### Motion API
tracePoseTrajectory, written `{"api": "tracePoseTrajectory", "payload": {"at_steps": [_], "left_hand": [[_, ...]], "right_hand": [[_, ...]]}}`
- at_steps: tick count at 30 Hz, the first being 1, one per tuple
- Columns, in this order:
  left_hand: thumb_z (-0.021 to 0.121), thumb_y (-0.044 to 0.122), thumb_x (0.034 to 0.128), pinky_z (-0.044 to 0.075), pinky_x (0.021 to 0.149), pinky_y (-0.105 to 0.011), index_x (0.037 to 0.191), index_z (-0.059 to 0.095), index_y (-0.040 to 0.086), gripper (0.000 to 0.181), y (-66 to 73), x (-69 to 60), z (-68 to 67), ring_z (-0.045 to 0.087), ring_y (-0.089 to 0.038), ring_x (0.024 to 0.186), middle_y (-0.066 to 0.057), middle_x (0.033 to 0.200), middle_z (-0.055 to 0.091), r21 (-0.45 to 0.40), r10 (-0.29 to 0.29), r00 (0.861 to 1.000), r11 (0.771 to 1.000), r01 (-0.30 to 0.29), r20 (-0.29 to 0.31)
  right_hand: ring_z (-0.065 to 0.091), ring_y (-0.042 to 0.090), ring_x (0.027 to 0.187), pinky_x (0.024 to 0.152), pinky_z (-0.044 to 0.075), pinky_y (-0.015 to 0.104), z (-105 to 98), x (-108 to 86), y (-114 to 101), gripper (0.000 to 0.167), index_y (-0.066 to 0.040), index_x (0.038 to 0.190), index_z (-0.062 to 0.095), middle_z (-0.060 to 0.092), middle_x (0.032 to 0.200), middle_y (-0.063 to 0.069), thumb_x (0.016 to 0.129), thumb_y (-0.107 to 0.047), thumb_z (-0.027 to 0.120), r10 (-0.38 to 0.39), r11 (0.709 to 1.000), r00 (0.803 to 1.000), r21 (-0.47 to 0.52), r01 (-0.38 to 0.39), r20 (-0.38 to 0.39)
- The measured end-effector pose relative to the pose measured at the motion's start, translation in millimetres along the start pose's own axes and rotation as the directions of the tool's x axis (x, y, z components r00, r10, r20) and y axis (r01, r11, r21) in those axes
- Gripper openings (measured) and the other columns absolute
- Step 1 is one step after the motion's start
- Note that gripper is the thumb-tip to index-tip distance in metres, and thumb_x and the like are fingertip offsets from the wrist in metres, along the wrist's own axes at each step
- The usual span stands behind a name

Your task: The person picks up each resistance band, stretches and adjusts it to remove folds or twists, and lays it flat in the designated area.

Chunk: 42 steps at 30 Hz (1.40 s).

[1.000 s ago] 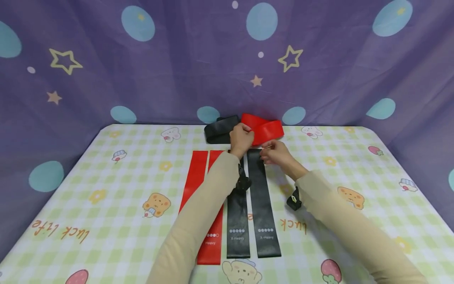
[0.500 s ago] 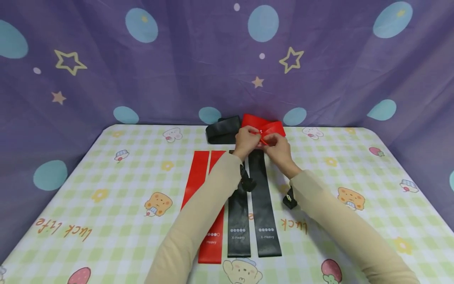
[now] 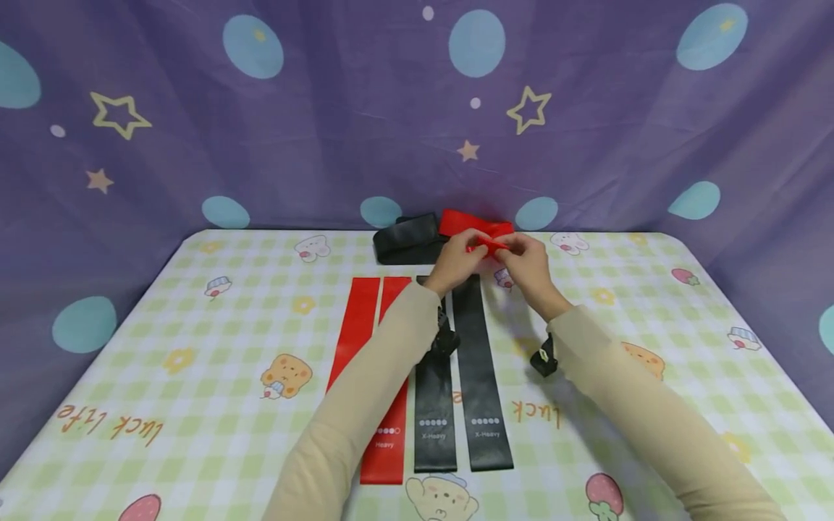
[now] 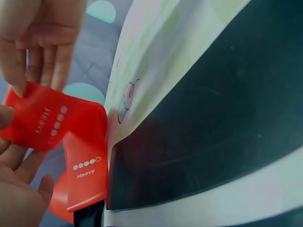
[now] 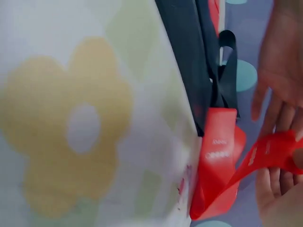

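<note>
Both my hands hold a red resistance band (image 3: 490,248) marked "Heavy" at the back of the table. My left hand (image 3: 458,260) pinches its left part; my right hand (image 3: 531,269) pinches the right part. In the left wrist view the lifted band part (image 4: 28,123) is spread between the fingers of both hands. Just below hangs a red section (image 4: 86,165) with another "Heavy" print; whether it is the same band I cannot tell. Left of it lies a looped black band (image 3: 407,242).
Nearer me, two flat red bands (image 3: 357,311) and two flat black "X-Heavy" bands (image 3: 483,391) lie side by side on the checked tablecloth (image 3: 228,347). My left forearm crosses over some of them. A purple curtain (image 3: 326,145) stands behind the table.
My hands have come together at the red pile and raised part of the red band. My right hand first moved left from beside the black band. The flat bands stay put.
</note>
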<state>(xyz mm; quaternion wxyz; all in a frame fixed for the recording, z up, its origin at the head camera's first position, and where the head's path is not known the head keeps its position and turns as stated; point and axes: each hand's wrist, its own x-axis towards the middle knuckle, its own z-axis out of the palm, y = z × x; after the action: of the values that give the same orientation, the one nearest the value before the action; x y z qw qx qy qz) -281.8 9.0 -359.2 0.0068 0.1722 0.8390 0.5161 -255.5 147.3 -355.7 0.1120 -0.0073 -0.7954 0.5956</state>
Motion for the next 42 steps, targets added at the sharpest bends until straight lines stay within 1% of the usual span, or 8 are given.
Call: {"api": "tracePoseTrajectory", "payload": {"at_steps": [1, 8, 13, 19, 24, 31, 37, 42], "left_hand": [[0.051, 0.013, 0.0966, 0.048, 0.096, -0.034, 0.118, 0.060, 0.006, 0.024, -1.1, 0.0, 0.1, 0.058, -0.023, 0.110, -0.011, 0.122, 0.063, -0.012, 0.007, 1.000, 1.000, -0.007, 0.005], [0.058, 0.010, 0.0931, 0.053, 0.080, -0.026, 0.118, 0.058, 0.003, 0.026, -4.3, -0.5, 1.1, 0.058, -0.022, 0.097, -0.013, 0.115, 0.065, -0.118, 0.078, 0.997, 0.990, -0.076, 0.017], [0.058, 0.010, 0.0932, 0.052, 0.085, -0.025, 0.119, 0.059, 0.000, 0.028, -2.8, -1.4, 3.4, 0.061, -0.023, 0.097, -0.015, 0.115, 0.066, -0.149, 0.121, 0.992, 0.982, -0.115, 0.035], [0.058, 0.007, 0.0927, 0.053, 0.085, -0.026, 0.116, 0.059, -0.006, 0.026, -2.0, -3.6, 6.7, 0.063, -0.027, 0.095, -0.020, 0.111, 0.067, -0.184, 0.152, 0.986, 0.973, -0.138, 0.067], [0.059, 0.008, 0.0926, 0.052, 0.088, -0.026, 0.120, 0.058, -0.005, 0.030, -0.3, -4.0, 9.6, 0.062, -0.027, 0.099, -0.020, 0.114, 0.066, -0.181, 0.129, 0.987, 0.977, -0.111, 0.092], [0.060, 0.008, 0.0913, 0.052, 0.089, -0.028, 0.118, 0.060, -0.002, 0.028, -3.1, -7.0, 12.7, 0.061, -0.025, 0.095, -0.017, 0.112, 0.066, -0.137, 0.083, 0.991, 0.988, -0.068, 0.105], [0.060, 0.009, 0.0908, 0.052, 0.086, -0.028, 0.116, 0.061, 0.000, 0.026, -4.2, -11.0, 15.9, 0.060, -0.022, 0.091, -0.014, 0.110, 0.067, -0.110, 0.073, 0.995, 0.992, -0.066, 0.064], [0.061, 0.010, 0.0892, 0.053, 0.085, -0.029, 0.112, 0.060, 0.002, 0.025, -3.4, -13.7, 17.6, 0.060, -0.021, 0.091, -0.012, 0.109, 0.067, -0.085, 0.068, 0.998, 0.994, -0.067, 0.006]], "right_hand": [[0.054, 0.001, 0.069, 0.066, 0.046, 0.011, -2, 0.9, -2, 0.020, 0.011, 0.103, 0.064, 0.061, 0.078, -0.006, 0.086, 0.002, 0.056, 0.005, 1.000, 1.000, 0.014, -0.005, 0.002], [0.051, 0.006, 0.066, 0.063, 0.048, 0.017, -12, 5.5, -13, 0.022, 0.008, 0.108, 0.063, 0.056, 0.072, -0.014, 0.088, -0.001, 0.056, 0.050, 0.998, 0.999, 0.050, -0.050, 0.011], [0.055, 0.004, 0.073, 0.065, 0.051, 0.013, -17, 7.7, -21, 0.025, 0.009, 0.111, 0.062, 0.058, 0.077, -0.012, 0.089, -0.001, 0.055, 0.050, 0.995, 0.998, 0.085, -0.052, 0.024], [0.058, 0.005, 0.076, 0.066, 0.053, 0.014, -24, 10.6, -25, 0.024, 0.008, 0.111, 0.061, 0.059, 0.084, -0.007, 0.089, -0.002, 0.055, 0.073, 0.990, 0.997, 0.116, -0.077, 0.035], [0.057, 0.005, 0.073, 0.065, 0.054, 0.016, -31, 11.3, -27, 0.020, 0.006, 0.107, 0.061, 0.058, 0.079, -0.008, 0.089, -0.001, 0.056, 0.077, 0.988, 0.997, 0.130, -0.079, 0.019], [0.057, 0.004, 0.070, 0.063, 0.054, 0.016, -36, 9.6, -29, 0.023, 0.010, 0.110, 0.059, 0.058, 0.077, -0.008, 0.089, 0.000, 0.056, 0.075, 0.987, 0.997, 0.140, -0.075, 0.010], [0.059, 0.004, 0.067, 0.062, 0.055, 0.017, -37, 7.1, -32, 0.016, 0.006, 0.105, 0.059, 0.059, 0.075, -0.007, 0.089, 0.002, 0.055, 0.102, 0.976, 0.995, 0.192, -0.100, 0.001], [0.062, 0.007, 0.069, 0.062, 0.056, 0.019, -36, 3.3, -35, 0.012, -0.002, 0.096, 0.058, 0.060, 0.079, -0.004, 0.089, 0.005, 0.052, 0.155, 0.933, 0.988, 0.329, -0.149, 0.007]]}}
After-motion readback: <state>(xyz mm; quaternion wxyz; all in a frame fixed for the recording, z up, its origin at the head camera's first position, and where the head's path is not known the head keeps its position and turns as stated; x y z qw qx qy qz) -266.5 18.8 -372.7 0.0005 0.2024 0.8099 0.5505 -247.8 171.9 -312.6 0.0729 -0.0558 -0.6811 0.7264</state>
